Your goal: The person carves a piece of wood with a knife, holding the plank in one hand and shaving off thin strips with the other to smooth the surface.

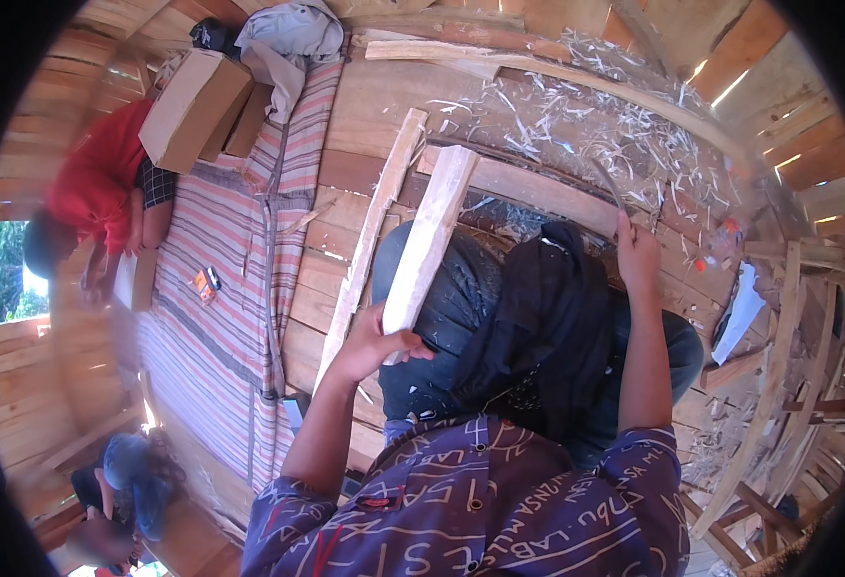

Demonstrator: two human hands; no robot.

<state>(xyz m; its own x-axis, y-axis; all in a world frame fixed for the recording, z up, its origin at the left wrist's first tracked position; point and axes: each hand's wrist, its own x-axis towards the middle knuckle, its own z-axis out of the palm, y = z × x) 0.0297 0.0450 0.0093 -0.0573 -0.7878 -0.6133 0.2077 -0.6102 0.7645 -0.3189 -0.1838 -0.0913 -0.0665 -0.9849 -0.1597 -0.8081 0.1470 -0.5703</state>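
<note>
My left hand (pixel 372 348) is wrapped round the lower end of a pale squared wooden stick (pixel 432 236), which slants up and away over my left thigh. Out to the right, my right hand (pixel 640 252) is closed on a knife (pixel 611 187); its narrow dark blade points up and to the left, apart from the stick, and its handle is hidden in my fist. A black cloth (pixel 549 313) lies across my lap. Just left of the stick, a long rough wooden strip (pixel 376 226) rests on the floorboards. Beyond my knees lies a flat plank (pixel 542 195).
Curled wood shavings (pixel 624 135) litter the far-right floor, bordered by a long pole (pixel 576 75). On the left is a striped mat (pixel 215 250) with a small orange-and-black item (pixel 207 285). A person in red (pixel 105 192) bends beside a cardboard box (pixel 191 111); another person (pixel 134 481) sits lower left.
</note>
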